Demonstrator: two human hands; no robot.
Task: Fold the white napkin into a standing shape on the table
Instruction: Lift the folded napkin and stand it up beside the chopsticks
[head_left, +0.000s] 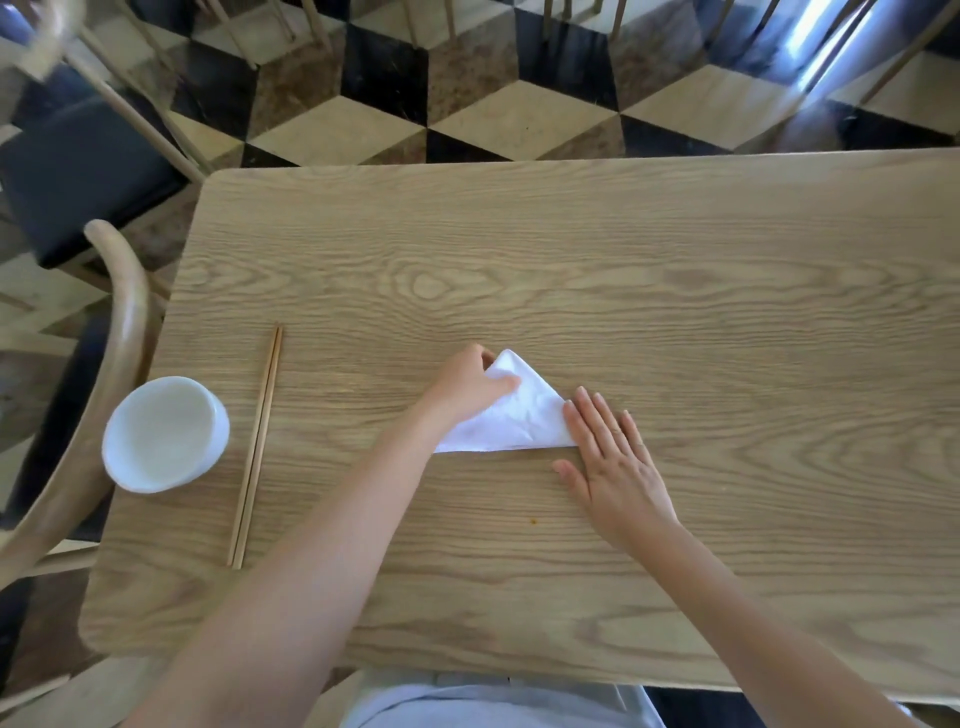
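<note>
A white napkin (524, 413) lies flat on the wooden table (571, 249), folded into a triangle with its peak pointing away from me. My left hand (467, 384) rests on the napkin's left slope, fingers curled over the edge near the peak and the thumb pressing on the cloth. My right hand (610, 457) lies flat, palm down, fingers together, with the fingertips touching the napkin's right corner. My left forearm hides the napkin's lower left corner.
A white bowl (165, 434) stands near the table's left edge. A pair of wooden chopsticks (257, 447) lies beside it, pointing away from me. A curved wooden chair back (122, 291) rises at the left edge. More chairs stand on the chequered floor beyond.
</note>
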